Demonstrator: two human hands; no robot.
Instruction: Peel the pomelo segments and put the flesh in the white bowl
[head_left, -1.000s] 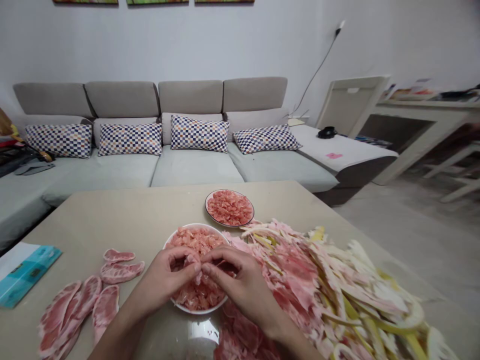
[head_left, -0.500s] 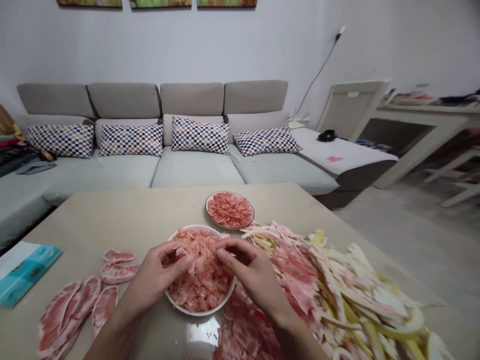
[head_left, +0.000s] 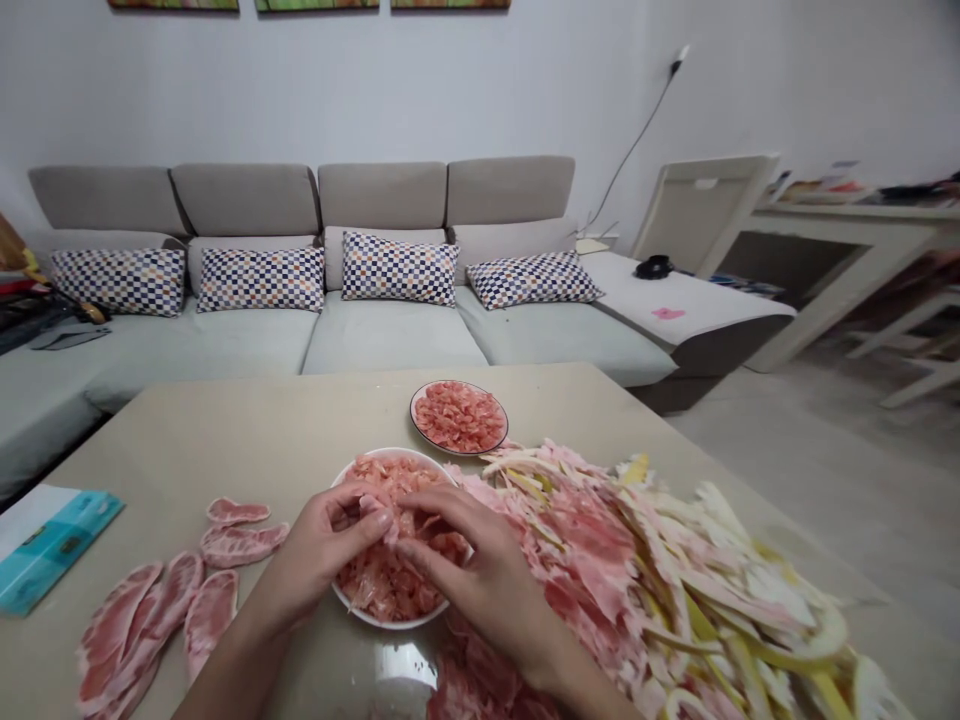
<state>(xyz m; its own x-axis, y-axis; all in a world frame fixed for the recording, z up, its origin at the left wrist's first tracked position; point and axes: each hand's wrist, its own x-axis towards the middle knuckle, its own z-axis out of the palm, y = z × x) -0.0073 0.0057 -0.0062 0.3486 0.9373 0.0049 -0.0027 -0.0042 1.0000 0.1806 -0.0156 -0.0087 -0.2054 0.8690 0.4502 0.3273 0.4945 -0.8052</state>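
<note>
Above the white bowl, my left hand is closed on a small pale-pink pomelo segment. My right hand has come up against the same segment, thumb and forefinger at its right side; the exact grip is partly hidden. Loose pink pomelo flesh fills the bowl below both hands. Behind it, a dark-rimmed plate carries more peeled flesh. Several unpeeled pomelo segments lie on the table left of my left forearm.
A large heap of pomelo peel and membrane spreads over the right side of the table. A blue tissue pack rests at the left edge. Beyond the table stands a grey sofa with checked cushions.
My right hand has moved left and slightly down, from the bowl's right side to the segment in my left hand. My left hand has shifted only slightly. The view has tilted a little.
</note>
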